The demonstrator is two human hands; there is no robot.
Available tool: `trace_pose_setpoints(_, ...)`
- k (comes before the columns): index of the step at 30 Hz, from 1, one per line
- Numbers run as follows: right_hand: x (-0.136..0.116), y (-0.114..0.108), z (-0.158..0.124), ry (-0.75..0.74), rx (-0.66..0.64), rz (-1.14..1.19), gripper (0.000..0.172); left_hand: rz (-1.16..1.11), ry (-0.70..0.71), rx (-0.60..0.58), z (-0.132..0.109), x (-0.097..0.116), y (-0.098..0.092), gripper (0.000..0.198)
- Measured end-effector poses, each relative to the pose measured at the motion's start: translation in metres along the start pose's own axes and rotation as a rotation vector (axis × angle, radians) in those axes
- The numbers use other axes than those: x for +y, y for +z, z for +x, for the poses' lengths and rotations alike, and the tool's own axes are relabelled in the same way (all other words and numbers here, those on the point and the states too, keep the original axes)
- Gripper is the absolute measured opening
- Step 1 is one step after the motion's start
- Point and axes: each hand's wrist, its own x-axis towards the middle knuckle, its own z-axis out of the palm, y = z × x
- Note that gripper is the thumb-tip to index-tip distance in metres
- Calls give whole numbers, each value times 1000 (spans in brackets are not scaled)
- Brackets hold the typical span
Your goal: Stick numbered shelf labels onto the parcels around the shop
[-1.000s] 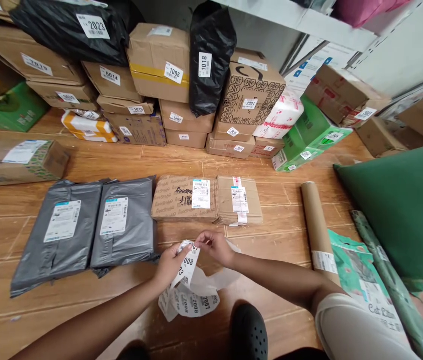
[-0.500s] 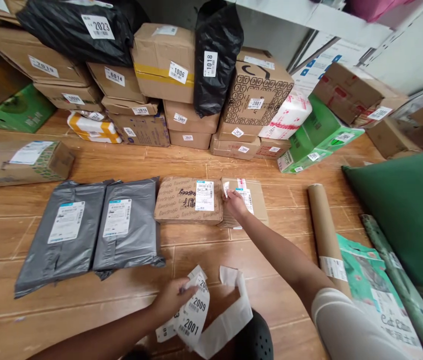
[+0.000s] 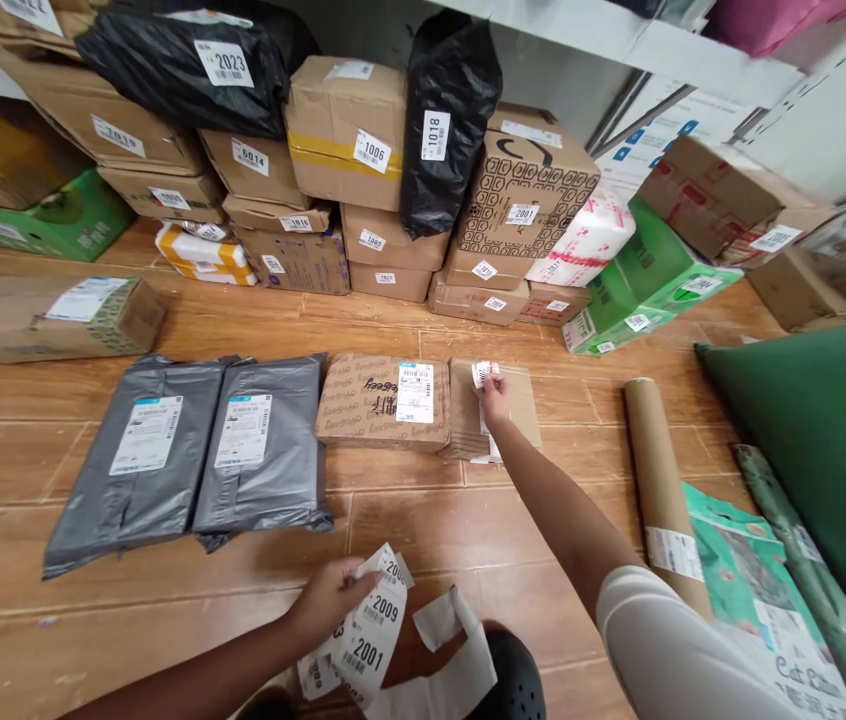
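Note:
My left hand (image 3: 337,595) pinches a strip of printed number labels (image 3: 372,625), with 2009 and 2001 readable; its blank backing paper (image 3: 460,665) trails toward a black clog. Over a small cardboard box (image 3: 517,400), my right hand (image 3: 496,398) is closed on a small white number label (image 3: 481,374) at the box's upper left. The hand partly covers the box's shipping label. Touching that box on its left is a printed brown carton (image 3: 352,400) with a shipping label. Two grey plastic mailers (image 3: 284,490) lie further left.
Numbered parcels, among them a yellow-taped box (image 3: 340,110), are stacked along the back under a shelf. A long carton (image 3: 10,315) lies at left. A cardboard tube (image 3: 652,450), a teal bag (image 3: 730,530) and a green cushion-like object (image 3: 820,430) occupy the right side.
My right hand has moved right across the small box, carrying the label with it. My left hand with the label strip has shifted slightly left and down. The whole view has turned a little.

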Motion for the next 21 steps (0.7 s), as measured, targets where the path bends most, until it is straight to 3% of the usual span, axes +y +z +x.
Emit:
trace_pose_setpoints(4,2,33,21,-26,27,-25,30,-61,-36,28,-1,-6,-5,53)
trace_pose_setpoints(8,10,70,36,-31,-65,-85,27,-101,-55,52,3,-5,-4,52)
trace_pose_setpoints(11,15,82,44,-21,-134,-133,26,-83,-67,62,6,0,-2,53)
trace_pose_setpoints(14,15,71,53,-31,-135,-188,25,-88,-80,75,6,3,-2,55)
trace_pose_setpoints(17,7,38,58,-62,-147,-251,17,-134,-82,73,3,3,-5,54)
trace_pose_setpoints(21,-8,-16,49,-100,-373,-366,9,-148,-95,80,0,0,-12,53)
